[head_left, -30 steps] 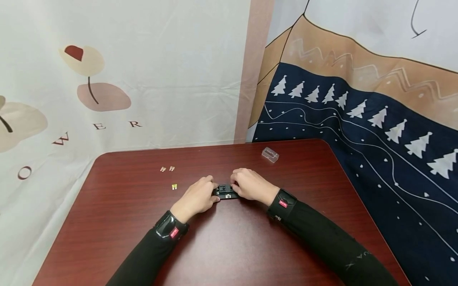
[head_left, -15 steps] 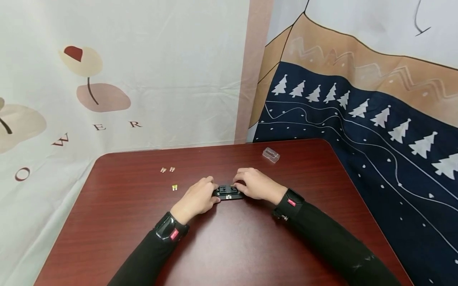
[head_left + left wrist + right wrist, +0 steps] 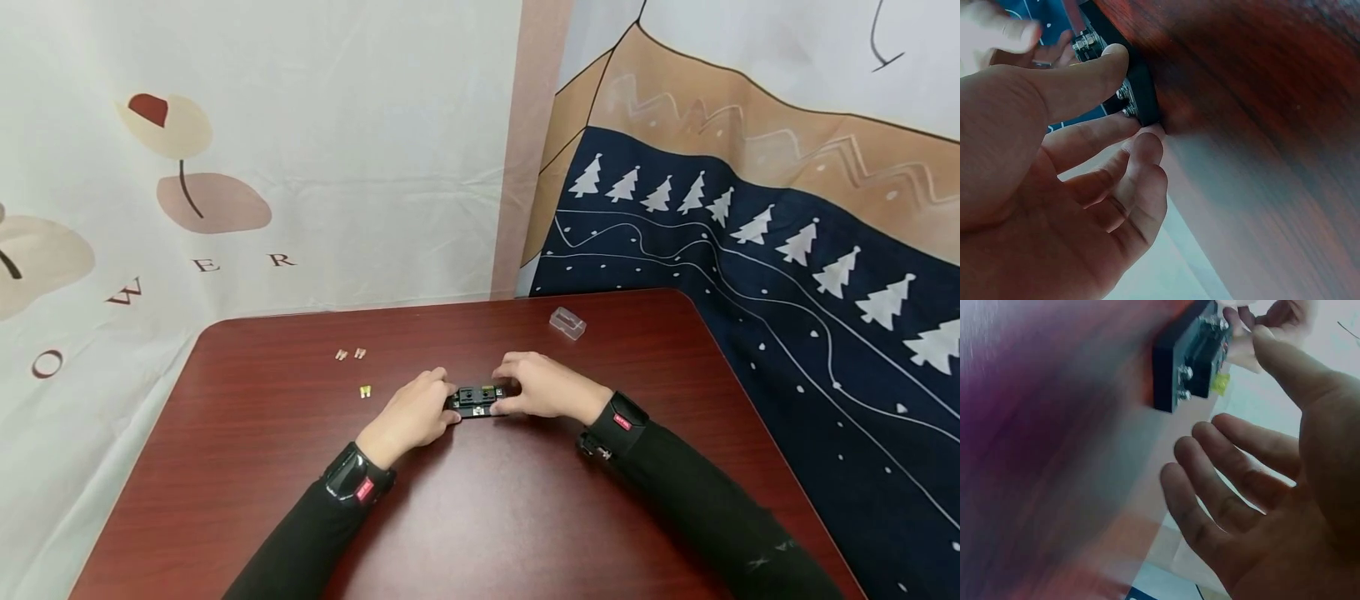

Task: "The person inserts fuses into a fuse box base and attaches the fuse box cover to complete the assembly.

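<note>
A black fuse block with metal screw terminals lies on the table in front of me. My left hand grips its left end; in the left wrist view the thumb presses on top and fingers lie at its end. Around the block's right end hovers my right hand, its fingers spread and loosely bent, with nothing pinched between them. In the right wrist view a yellow blade fuse sticks up from the block near that end.
Left of the block lies a loose yellow blade fuse. Two pale blade fuses lie farther back. A clear plastic cover rests near the back edge of the reddish-brown table. Printed cloths hang behind.
My right hand has let go of the yellow fuse at the block's right end, shifted slightly right and spread its fingers. The left hand keeps its grip.
</note>
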A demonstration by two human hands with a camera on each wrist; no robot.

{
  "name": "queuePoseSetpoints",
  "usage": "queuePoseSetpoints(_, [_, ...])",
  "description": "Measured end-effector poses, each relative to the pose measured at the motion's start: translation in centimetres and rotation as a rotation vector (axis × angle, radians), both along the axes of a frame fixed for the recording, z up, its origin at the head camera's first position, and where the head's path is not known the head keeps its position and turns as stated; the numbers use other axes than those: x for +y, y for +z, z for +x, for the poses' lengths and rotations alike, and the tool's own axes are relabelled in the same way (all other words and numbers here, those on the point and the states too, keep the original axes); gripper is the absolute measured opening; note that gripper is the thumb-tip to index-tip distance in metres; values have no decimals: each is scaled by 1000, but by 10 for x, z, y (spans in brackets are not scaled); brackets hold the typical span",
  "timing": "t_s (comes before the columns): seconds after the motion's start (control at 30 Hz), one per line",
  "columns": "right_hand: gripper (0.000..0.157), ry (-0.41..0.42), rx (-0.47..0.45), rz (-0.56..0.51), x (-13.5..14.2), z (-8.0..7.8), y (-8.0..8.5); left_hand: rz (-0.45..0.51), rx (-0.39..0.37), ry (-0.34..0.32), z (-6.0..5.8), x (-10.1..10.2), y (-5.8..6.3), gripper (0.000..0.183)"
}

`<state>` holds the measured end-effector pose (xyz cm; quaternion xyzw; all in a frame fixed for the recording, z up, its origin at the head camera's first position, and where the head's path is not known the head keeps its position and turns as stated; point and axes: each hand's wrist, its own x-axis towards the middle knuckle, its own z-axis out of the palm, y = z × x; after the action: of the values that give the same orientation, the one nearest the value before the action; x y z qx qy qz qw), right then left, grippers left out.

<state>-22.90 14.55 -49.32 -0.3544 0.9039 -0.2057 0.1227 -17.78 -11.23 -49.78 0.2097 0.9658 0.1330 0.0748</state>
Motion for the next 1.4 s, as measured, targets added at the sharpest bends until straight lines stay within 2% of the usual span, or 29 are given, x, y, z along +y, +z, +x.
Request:
queuePoseSetpoints(0.2, [56,-8,-45,60,-3,4,-7,-1,-9,-1,1,1,1,45])
queuePoseSetpoints(0.6, [46,-5,9,96,-6,5,-13,6,-16,8,2,-1,-1,45])
queuePoseSetpoints(1.0, [49,1,27,127,-8,3,-15,-14,73,-16,5,-4,-6,43])
queuePoseSetpoints(1.23, [53,-3,5,163,-10,4,-16,-59,111,-1,2,-19,-2,41])
queuePoseSetpoints(1.4, [53,-10,3,147,-11,4,-13,-47,155,53,-4,-39,5,26])
